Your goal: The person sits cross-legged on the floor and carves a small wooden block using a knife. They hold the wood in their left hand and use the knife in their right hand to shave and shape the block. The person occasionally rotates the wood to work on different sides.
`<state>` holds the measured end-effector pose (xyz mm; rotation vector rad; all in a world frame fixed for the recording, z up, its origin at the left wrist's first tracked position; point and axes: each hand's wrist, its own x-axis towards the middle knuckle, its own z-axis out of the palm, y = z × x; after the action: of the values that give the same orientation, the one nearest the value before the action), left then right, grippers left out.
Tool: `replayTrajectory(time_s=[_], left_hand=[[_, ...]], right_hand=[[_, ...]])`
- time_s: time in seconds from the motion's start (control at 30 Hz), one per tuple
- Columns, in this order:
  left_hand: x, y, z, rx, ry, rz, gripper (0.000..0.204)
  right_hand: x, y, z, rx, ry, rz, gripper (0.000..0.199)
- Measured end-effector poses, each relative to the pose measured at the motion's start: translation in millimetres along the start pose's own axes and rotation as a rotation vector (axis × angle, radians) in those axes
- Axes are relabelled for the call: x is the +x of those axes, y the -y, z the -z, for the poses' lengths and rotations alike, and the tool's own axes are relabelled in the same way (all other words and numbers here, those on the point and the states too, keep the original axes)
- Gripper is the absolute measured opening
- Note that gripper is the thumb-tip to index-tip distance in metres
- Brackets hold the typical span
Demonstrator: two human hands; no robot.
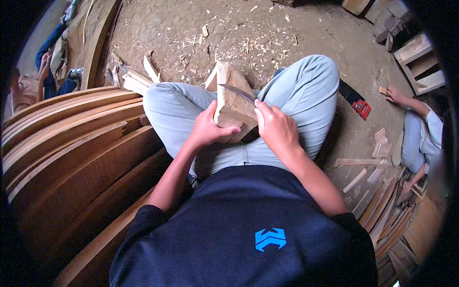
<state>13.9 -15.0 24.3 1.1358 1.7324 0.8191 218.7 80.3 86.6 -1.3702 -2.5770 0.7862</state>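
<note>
Between my bent legs stands a pale, rough-sided wooden block [235,107], its top leaning away from me. My left hand [209,126] grips the block's near left edge, the thumb lying across its lower front and the other fingers partly hidden behind it. In my right hand [277,125] is a knife [236,91] with a narrow, slightly curved blade. The blade reaches up and left across the face of the block. My right fingers close round the handle and hide most of it, close beside the block's right edge.
Long curved wooden boards [71,129] are stacked at my left. A handsaw [356,101] with a red handle lies right of my knee. Further right a person [423,129] sits near wood strips [382,210] and a wooden frame [420,64]. Shavings [248,45] litter the dirt floor ahead.
</note>
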Motion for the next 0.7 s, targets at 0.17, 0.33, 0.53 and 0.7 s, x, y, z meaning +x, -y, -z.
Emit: replayTrajectory(time_s=[0.17, 0.33, 0.53, 0.7], left_hand=[[-0.1, -4.0, 0.0, 0.052, 0.015, 0.035, 0.08], [-1.7, -1.6, -0.4, 0.066, -0.022, -0.004, 0.077], [-0.7, -2.3, 0.6, 0.055, 0.005, 0.011, 0.077], [2.0, 7.8, 0.6, -0.052, -0.055, 0.004, 0.082]], right_hand=[[-3.5, -8.6, 3.0, -0.056, -0.01, 0.017, 0.023], [-1.2, -18.0, 0.7, 0.425, 0.003, -0.001, 0.021], [4.8, -2.3, 14.4, 0.429, 0.089, -0.105, 0.02], [17.6, 14.7, 3.5, 0.106, 0.091, -0.095, 0.022]])
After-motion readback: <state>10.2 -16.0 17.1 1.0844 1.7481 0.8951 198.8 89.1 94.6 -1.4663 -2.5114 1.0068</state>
